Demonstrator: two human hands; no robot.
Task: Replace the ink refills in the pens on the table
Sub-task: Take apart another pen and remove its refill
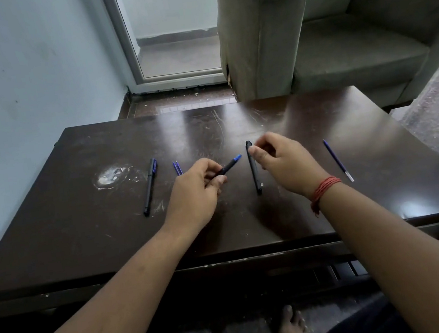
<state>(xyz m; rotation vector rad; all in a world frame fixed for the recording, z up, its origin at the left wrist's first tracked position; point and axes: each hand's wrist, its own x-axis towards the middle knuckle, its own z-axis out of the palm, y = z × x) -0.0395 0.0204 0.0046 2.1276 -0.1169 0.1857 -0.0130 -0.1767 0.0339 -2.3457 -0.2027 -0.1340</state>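
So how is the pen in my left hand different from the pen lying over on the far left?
The held pen is lifted off the table, gripped in the left hand; the far-left pen lies flat, untouched. The held pen points up to the right, blue end outward; the far-left pen runs nearly straight away from you. Both are black with blue.

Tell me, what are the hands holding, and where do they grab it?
The left hand grips a black pen with a blue tip by its lower end. The right hand has curled fingers over another black pen; whether it holds anything cannot be told.
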